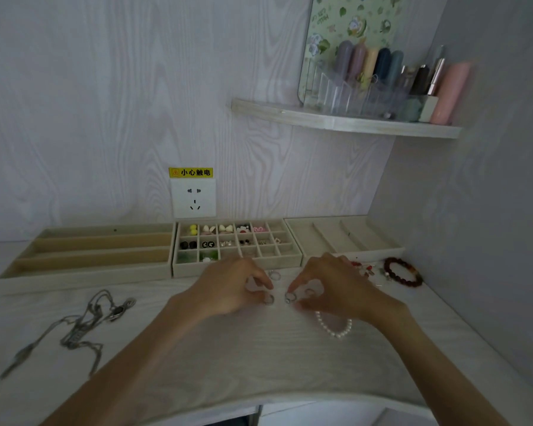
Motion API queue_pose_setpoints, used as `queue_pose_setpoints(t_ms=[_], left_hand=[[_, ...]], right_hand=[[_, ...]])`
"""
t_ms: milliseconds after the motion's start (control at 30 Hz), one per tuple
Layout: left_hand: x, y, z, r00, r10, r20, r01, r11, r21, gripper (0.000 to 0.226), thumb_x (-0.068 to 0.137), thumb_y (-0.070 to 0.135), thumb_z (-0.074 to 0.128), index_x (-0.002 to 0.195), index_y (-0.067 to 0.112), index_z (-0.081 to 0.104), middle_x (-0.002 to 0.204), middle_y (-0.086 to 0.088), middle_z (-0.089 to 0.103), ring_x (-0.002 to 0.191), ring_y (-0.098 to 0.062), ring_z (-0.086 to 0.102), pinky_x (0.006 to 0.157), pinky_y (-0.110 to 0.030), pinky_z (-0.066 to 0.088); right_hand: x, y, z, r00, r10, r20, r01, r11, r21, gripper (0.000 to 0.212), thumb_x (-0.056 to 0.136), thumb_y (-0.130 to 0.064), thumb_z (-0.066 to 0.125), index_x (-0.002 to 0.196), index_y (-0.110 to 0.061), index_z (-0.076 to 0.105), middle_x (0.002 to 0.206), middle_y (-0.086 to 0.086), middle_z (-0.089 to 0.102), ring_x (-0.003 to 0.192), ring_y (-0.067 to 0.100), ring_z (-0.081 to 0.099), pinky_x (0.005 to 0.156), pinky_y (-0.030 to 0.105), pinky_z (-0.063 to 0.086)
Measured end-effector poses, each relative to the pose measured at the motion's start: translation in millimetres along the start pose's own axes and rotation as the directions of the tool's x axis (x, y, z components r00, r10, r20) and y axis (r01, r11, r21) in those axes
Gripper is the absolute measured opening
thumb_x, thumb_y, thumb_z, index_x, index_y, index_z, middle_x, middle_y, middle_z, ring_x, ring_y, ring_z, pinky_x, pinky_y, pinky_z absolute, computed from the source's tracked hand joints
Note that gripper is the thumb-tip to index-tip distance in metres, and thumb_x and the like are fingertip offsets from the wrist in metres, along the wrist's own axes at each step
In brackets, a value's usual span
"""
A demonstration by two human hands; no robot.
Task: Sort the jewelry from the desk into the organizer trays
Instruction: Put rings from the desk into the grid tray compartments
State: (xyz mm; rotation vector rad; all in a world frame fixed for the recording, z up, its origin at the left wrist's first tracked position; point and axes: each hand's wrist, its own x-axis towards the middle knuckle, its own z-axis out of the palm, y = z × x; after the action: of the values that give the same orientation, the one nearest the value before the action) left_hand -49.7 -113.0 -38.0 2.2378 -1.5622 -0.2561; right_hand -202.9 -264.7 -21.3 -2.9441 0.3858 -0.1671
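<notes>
Head view: left hand (228, 287) pinches a silver ring (269, 299) on the bench (197, 348); right hand (330, 287) pinches another ring (290, 297). Yellow label (190, 172) above the wall socket (194, 198) reads "小心触电".

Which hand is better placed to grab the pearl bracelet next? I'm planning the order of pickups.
Probably the right hand: the pearl bracelet lies on the desk just beneath its wrist. The left hand sits further away, across the rings.
</notes>
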Motion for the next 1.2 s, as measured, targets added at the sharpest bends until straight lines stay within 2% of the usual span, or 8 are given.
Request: queue_pose_setpoints(t_ms=[200, 367, 567, 700, 833, 933, 1033, 1200], left_hand=[[-3.2, -0.1, 1.2, 1.0, 0.015, -0.022, -0.015, 1.0, 0.005, 0.014, 0.079, 0.046, 0.068, 0.092, 0.041, 0.072, 0.094, 0.021, 0.063, 0.093, -0.005, 0.054, 0.078, -0.028, 0.047], [-4.7, -3.6, -5.5, 0.999, -0.019, -0.051, 0.02, 1.0, 0.024, 0.011, 0.08, 0.04, 0.069, 0.09, 0.038, 0.074, 0.094, 0.019, 0.066, 0.088, -0.005, 0.057, 0.075, -0.026, 0.049], [-6.6, -13.2, -8.9, 0.998, -0.046, -0.032, 0.046, 0.999, 0.013, 0.017, 0.084, 0.043, 0.063, 0.095, 0.036, 0.073, 0.09, 0.017, 0.066, 0.083, -0.004, 0.059, 0.066, -0.02, 0.044], [-5.3, -14.9, -9.7, 0.999, -0.035, -0.022, 0.034, 0.999, -0.004, 0.017, 0.083, 0.044, 0.065, 0.095, 0.036, 0.073, 0.088, 0.021, 0.062, 0.083, -0.001, 0.057, 0.062, -0.014, 0.038], [-2.0, -13.9, -9.9, 0.999, -0.032, -0.006, 0.032, 0.999, 0.007, 0.018, 0.083, 0.045, 0.065, 0.097, 0.037, 0.072, 0.094, 0.019, 0.066, 0.085, -0.002, 0.057, 0.066, -0.017, 0.04], [-0.5, -10.8, -13.9, 1.0, -0.023, 0.0, 0.023, 0.999, 0.03, 0.02, 0.082, 0.046, 0.065, 0.098, 0.036, 0.072, 0.097, 0.02, 0.065, 0.087, -0.002, 0.058, 0.064, -0.018, 0.038], [1.4, -7.2, -19.3, 1.0, 0.013, 0.02, -0.014, 0.998, 0.056, 0.019, 0.082, 0.043, 0.066, 0.097, 0.034, 0.072, 0.091, 0.022, 0.06, 0.083, 0.003, 0.049, 0.061, -0.012, 0.031], [7.8, -0.2, -24.2, 0.992, 0.08, 0.101, -0.092, 0.989, 0.117, 0.016, 0.078, 0.04, 0.07, 0.091, 0.031, 0.073, 0.095, 0.018, 0.067, 0.083, 0.003, 0.053, 0.061, -0.01, 0.03]], right_hand=[[-0.1, -13.2, 15.2, 0.989, -0.057, -0.134, 0.051, 0.998, -0.045, 0.017, 0.082, -0.044, 0.064, 0.097, -0.039, 0.071, 0.098, -0.012, 0.06, 0.097, 0.008, 0.044, 0.076, 0.023, 0.019], [1.2, -12.4, 19.2, 0.989, -0.054, -0.139, 0.052, 0.998, -0.024, 0.017, 0.087, -0.04, 0.06, 0.097, -0.032, 0.07, 0.101, -0.013, 0.06, 0.098, 0.007, 0.046, 0.078, 0.022, 0.023], [7.5, 1.8, 5.4, 0.974, 0.133, -0.182, -0.063, 0.935, 0.349, 0.011, 0.086, -0.023, 0.065, 0.088, -0.021, 0.076, 0.083, -0.013, 0.067, 0.069, -0.004, 0.054, 0.067, 0.014, 0.041], [34.3, 16.5, -20.9, 0.953, 0.231, -0.197, -0.131, 0.898, 0.42, 0.012, 0.08, -0.02, 0.072, 0.09, -0.015, 0.076, 0.081, -0.003, 0.072, 0.065, -0.001, 0.06, 0.068, 0.012, 0.047], [72.8, 17.3, -33.5, 0.97, 0.19, -0.155, -0.157, 0.966, 0.204, 0.016, 0.073, -0.027, 0.078, 0.089, -0.022, 0.076, 0.078, -0.006, 0.069, 0.067, 0.002, 0.056, 0.061, 0.016, 0.041], [99.6, 11.1, -32.7, 0.986, 0.167, 0.02, -0.166, 0.985, -0.034, 0.02, 0.073, -0.03, 0.078, 0.092, -0.023, 0.075, 0.082, -0.005, 0.067, 0.072, 0.007, 0.056, 0.061, 0.021, 0.04], [116.6, 2.7, -28.4, 0.953, 0.253, 0.167, -0.209, 0.947, -0.245, 0.028, 0.07, -0.025, 0.077, 0.095, -0.013, 0.07, 0.092, 0.001, 0.067, 0.083, 0.016, 0.061, 0.063, 0.025, 0.044], [124.2, -5.0, -21.2, 0.928, 0.326, 0.178, -0.235, 0.887, -0.397, 0.03, 0.072, -0.017, 0.073, 0.067, -0.014, 0.044, 0.068, -0.002, 0.046, 0.057, 0.01, 0.044, 0.061, 0.026, 0.039]])
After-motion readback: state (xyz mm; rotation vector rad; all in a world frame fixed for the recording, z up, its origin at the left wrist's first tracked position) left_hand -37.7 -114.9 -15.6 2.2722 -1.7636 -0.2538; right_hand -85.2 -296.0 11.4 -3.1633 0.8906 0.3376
